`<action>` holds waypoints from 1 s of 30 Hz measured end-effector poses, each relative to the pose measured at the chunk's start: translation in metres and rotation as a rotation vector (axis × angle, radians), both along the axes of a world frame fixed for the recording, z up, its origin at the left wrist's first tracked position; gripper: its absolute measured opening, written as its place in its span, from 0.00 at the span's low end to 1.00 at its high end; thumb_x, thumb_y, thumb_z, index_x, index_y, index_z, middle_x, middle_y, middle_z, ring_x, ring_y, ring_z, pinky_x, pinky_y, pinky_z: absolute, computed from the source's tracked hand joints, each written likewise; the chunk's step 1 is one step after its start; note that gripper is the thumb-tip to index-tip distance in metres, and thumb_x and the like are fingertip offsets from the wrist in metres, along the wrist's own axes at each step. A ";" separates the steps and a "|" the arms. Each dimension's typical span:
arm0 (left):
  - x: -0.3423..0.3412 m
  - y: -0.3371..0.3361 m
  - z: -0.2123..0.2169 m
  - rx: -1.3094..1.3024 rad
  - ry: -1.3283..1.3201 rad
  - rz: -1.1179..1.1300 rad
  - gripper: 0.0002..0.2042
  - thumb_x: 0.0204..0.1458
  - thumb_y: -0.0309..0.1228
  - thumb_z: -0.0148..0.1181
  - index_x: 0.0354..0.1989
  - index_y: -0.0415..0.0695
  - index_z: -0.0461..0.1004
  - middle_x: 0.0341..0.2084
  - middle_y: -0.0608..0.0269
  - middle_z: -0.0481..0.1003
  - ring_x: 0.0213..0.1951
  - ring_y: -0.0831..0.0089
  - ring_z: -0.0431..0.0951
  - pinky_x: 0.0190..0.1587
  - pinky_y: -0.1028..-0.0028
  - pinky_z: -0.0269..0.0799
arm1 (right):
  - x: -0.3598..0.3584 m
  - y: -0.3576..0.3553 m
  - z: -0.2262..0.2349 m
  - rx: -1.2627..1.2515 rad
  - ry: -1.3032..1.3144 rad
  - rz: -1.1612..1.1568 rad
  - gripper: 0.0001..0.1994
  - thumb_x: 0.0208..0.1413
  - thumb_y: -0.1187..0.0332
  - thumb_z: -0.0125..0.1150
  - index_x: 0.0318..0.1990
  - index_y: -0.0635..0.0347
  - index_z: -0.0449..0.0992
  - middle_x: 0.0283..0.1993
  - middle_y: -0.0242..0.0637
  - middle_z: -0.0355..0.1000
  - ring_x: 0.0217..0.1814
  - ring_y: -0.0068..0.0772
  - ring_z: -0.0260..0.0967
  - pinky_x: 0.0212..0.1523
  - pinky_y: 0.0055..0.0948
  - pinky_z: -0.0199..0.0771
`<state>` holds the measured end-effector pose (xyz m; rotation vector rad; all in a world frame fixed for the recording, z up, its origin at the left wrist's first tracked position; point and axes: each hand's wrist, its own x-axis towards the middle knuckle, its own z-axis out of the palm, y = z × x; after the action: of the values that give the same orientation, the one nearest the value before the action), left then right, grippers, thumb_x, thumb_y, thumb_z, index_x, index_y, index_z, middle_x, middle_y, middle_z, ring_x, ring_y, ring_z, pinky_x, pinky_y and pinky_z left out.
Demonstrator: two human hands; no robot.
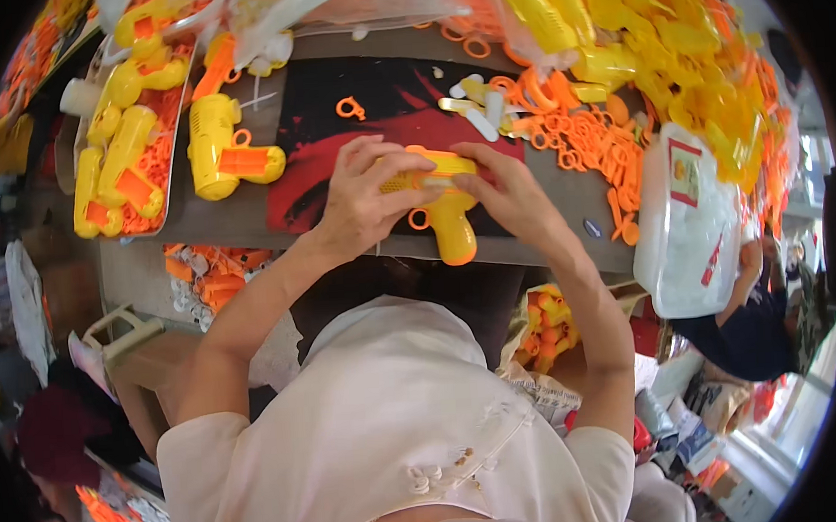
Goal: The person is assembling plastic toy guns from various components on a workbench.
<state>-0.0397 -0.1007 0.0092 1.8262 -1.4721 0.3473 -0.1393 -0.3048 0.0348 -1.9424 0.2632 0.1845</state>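
Head view: yellow-and-orange toy gun (453, 226) held between both hands over near part of black-and-red cloth (333, 83), handle pointed toward person's body. Left hand (363, 196) clamped on one end of toy gun, right hand (514, 196) clamped on other. Orange ring piece (359, 112) laid on cloth beyond hands. Yellow shell (210, 149) placed left of cloth; orange parts (577, 137) heaped at right, near white tub (686, 237).

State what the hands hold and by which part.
A yellow and orange toy gun, by its upper body, between the left hand and the right hand.
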 end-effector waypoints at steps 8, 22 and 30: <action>0.009 0.019 0.016 0.087 0.266 -0.099 0.18 0.40 0.21 0.64 0.43 0.47 0.80 0.53 0.56 0.70 0.55 0.58 0.69 0.58 0.65 0.64 | -0.057 0.043 -0.015 -0.170 -0.400 -0.156 0.33 0.47 0.67 0.68 0.62 0.60 0.63 0.57 0.48 0.63 0.64 0.47 0.56 0.64 0.36 0.56; 0.102 0.148 0.002 0.370 0.134 0.952 0.29 0.58 0.46 0.55 0.61 0.37 0.63 0.53 0.41 0.69 0.56 0.49 0.67 0.58 0.60 0.61 | -0.455 -0.032 -0.222 0.165 0.441 -1.990 0.27 0.51 0.72 0.61 0.59 0.68 0.63 0.51 0.41 0.68 0.44 0.34 0.71 0.42 0.27 0.73; 0.102 0.149 0.015 0.443 0.138 1.015 0.28 0.59 0.47 0.52 0.60 0.37 0.65 0.53 0.41 0.69 0.55 0.49 0.68 0.58 0.61 0.61 | -0.186 0.002 -0.062 -0.993 -0.491 -1.006 0.14 0.55 0.81 0.54 0.50 0.67 0.70 0.51 0.44 0.67 0.52 0.41 0.67 0.54 0.34 0.67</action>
<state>0.0621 0.0480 0.0239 2.8017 -0.4283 0.3701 -0.3250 -0.3030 -0.0277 -2.4271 1.0944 -1.2737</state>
